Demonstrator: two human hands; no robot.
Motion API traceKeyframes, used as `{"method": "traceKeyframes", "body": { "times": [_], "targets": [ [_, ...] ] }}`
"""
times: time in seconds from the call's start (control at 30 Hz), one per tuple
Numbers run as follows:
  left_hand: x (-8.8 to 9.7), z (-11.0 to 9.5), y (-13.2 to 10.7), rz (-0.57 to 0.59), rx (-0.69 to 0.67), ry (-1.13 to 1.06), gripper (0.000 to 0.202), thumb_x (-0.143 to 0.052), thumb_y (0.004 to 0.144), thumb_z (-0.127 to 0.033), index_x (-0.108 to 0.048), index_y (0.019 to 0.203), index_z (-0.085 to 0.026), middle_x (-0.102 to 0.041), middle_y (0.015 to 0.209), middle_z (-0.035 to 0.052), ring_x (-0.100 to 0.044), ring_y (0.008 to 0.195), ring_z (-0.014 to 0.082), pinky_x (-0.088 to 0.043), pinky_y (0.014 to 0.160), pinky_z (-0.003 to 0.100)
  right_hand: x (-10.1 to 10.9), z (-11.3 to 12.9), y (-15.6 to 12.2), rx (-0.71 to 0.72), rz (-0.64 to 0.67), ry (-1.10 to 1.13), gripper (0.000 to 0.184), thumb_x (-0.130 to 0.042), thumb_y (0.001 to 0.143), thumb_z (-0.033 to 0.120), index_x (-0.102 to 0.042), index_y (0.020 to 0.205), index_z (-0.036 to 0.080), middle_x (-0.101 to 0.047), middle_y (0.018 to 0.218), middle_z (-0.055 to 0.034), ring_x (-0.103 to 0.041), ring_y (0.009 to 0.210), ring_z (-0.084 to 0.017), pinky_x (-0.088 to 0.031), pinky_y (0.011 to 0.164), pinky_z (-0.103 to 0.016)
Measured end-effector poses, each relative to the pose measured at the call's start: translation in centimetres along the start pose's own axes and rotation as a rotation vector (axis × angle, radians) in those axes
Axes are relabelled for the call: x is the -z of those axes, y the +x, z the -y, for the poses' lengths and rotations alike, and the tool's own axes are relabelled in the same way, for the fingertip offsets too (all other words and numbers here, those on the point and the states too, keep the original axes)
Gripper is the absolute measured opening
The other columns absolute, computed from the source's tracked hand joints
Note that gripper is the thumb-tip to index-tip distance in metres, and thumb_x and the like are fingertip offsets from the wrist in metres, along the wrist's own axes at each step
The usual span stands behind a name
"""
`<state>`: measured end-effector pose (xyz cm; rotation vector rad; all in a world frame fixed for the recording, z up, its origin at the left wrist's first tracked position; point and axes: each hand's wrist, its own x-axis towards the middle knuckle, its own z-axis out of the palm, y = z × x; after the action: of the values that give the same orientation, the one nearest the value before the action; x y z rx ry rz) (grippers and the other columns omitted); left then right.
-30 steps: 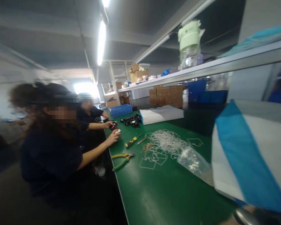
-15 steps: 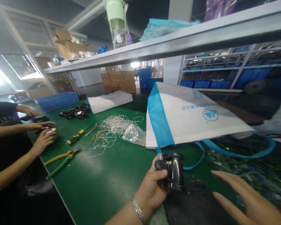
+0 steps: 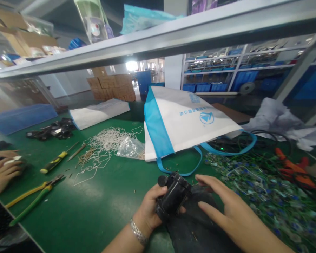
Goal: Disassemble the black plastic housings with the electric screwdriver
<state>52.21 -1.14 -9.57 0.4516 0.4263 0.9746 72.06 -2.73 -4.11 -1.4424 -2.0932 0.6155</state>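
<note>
My left hand, with a silver bracelet at the wrist, grips a glossy black plastic part shaped like a short cylinder with a round knob on its side. It is held tilted above the green table. My right hand is just right of the part, thumb and fingers apart, with nothing visible in it. Beneath both lies a black cloth with a small brass-coloured piece on it. Past the part, a blue strap of a white and blue bag loops on the table.
Yellow-green pliers, a screwdriver, white wire loops and a clear plastic bag lie left. Another person's hand works at the far left. Small green-blue pieces and orange-handled tools are right. A shelf crosses above.
The view has swung right, bringing the orange handles into sight. The black part has been tilted over in my left hand, and my right hand has come closer to it.
</note>
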Motion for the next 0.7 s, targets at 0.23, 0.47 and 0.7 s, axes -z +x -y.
{"method": "traceKeyframes", "body": {
  "times": [0.23,0.47,0.7],
  "targets": [
    [-1.5,1.1,0.1,-0.16,-0.062,0.162,0.032,-0.072,0.06,-0.02,-0.059,0.088,-0.011,-0.062,0.083,0.0072,-0.059,0.072,0.0175,-0.047,0.065,0.025,0.5,0.5,0.1,-0.008,0.19,0.075,0.06,-0.054,0.075,0.024,-0.033,0.131,0.022,-0.034,0.131,-0.0038,-0.033,0.121,-0.018,-0.026,0.105,-0.035],
    [-2.0,1.7,-0.5,-0.037,0.096,0.45,0.038,-0.056,0.066,-0.018,-0.054,0.103,-0.011,-0.06,0.096,0.0093,-0.056,0.087,0.0242,-0.043,0.074,0.03,6.0,-5.6,-2.9,-0.219,-0.181,-0.219,0.044,-0.039,0.083,0.04,-0.044,0.121,0.017,-0.047,0.12,-0.0072,-0.049,0.107,-0.019,-0.041,0.094,-0.035],
    [-3.1,2.4,0.5,-0.048,0.205,0.779,0.055,-0.051,0.059,-0.021,-0.048,0.113,-0.013,-0.062,0.093,0.0067,-0.057,0.084,0.0242,-0.043,0.074,0.033,10.8,-14.8,-10.0,-0.508,-0.566,-0.594,0.033,-0.035,0.074,0.027,-0.059,0.09,0.01,-0.06,0.089,-0.014,-0.057,0.087,-0.027,-0.046,0.082,-0.044]
  ]
}}
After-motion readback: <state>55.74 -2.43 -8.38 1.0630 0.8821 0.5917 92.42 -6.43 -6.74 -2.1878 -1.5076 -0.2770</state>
